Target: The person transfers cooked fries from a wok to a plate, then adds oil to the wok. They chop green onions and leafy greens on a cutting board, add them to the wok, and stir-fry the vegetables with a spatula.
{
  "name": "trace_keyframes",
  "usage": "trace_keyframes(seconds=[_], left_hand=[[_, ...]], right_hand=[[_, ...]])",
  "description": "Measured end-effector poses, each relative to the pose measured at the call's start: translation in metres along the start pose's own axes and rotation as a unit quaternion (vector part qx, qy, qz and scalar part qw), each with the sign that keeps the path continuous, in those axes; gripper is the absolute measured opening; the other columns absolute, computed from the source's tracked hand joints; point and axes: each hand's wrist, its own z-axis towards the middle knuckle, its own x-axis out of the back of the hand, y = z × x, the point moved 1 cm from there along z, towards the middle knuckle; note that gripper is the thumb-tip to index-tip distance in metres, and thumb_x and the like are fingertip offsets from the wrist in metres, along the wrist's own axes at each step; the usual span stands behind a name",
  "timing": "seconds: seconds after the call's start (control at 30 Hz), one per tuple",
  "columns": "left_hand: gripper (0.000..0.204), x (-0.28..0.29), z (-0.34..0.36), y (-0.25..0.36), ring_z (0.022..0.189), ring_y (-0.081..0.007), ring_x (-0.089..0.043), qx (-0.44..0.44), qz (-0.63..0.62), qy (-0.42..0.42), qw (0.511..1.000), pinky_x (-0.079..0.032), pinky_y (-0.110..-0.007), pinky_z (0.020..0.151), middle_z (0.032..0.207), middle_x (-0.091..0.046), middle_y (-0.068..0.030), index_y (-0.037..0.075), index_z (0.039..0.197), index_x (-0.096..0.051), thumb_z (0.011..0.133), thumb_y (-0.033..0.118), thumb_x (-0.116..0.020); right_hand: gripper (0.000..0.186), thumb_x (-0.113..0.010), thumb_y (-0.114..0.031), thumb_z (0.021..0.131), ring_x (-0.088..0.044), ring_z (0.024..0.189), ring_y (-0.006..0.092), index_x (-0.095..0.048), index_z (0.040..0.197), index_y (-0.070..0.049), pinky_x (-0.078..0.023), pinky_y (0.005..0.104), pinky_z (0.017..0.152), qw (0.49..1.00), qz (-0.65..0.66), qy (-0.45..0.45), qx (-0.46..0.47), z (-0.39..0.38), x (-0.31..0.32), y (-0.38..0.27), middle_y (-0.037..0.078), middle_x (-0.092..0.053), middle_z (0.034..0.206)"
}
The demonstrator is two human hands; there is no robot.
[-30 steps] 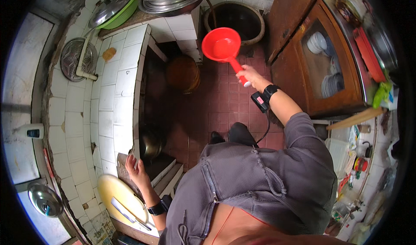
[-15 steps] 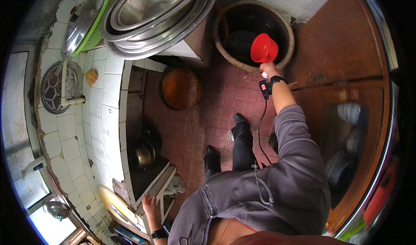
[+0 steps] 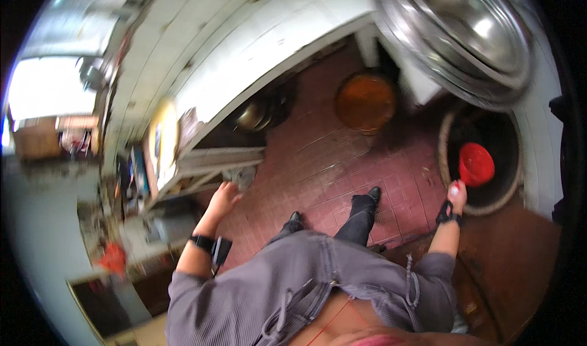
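Note:
My right hand (image 3: 456,194) is closed round the handle of a red water dipper (image 3: 476,164), whose bowl hangs over the mouth of a large brown-rimmed vat (image 3: 447,139). The inside of the vat is dark, so its contents cannot be made out. My left hand (image 3: 226,195) holds nothing, its fingers loosely apart. It is in the air nearest to a pale plastic bag (image 3: 242,176) by the end of the low shelf.
Stacked metal basins (image 3: 474,25) rest on the white tiled counter (image 3: 287,58). An orange-brown round tub (image 3: 365,104) stands on the red tiled floor (image 3: 293,144). Pans (image 3: 257,115) sit under the counter. A brown wooden cabinet (image 3: 507,266) is at the right.
The view has swung round toward the left, so the vat and basins now appear farther right. My left arm is raised further into view. The dipper stays in my right hand, over the vat.

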Motion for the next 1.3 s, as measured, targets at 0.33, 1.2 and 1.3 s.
trace_keyframes(seconds=[0.33,1.2,1.3], left_hand=[[0.036,0.01,-0.089,-0.1,0.093,-0.0268,-0.057,0.11,-0.078,0.065,0.989,-0.047,-0.034,0.081,0.105,-0.054,-0.0137,0.004,0.11,-0.054,0.079,0.02,-0.063],[0.026,0.023,-0.353,-0.597,0.087,-0.0218,-0.059,0.259,-0.329,0.432,0.799,-0.047,-0.031,0.074,0.096,-0.058,-0.0117,0.001,0.1,-0.055,0.076,0.007,-0.062],[0.027,0.051,-0.355,-0.653,0.087,-0.0227,-0.059,0.279,-0.307,0.461,0.785,-0.047,-0.031,0.075,0.097,-0.058,-0.0121,0.001,0.101,-0.055,0.076,0.007,-0.061]], right_hand=[[0.026,-0.051,-0.003,0.072,-0.052,0.071,0.0158,-0.047,0.098,-0.006,-0.045,0.0302,0.062,0.97,-0.179,-0.158,0.054,-0.231,-0.114,0.105,0.004,-0.053,0.087],[0.02,-0.053,-0.005,0.071,-0.051,0.057,0.0148,-0.046,0.089,-0.001,-0.044,0.0268,0.049,0.611,-0.521,-0.566,-0.187,-0.684,-0.582,0.79,0.008,-0.053,0.076],[0.02,-0.056,-0.005,0.071,-0.051,0.055,0.0154,-0.046,0.088,-0.001,-0.044,0.0269,0.049,0.561,-0.489,-0.643,-0.18,-0.729,-0.624,0.862,0.007,-0.052,0.075]])
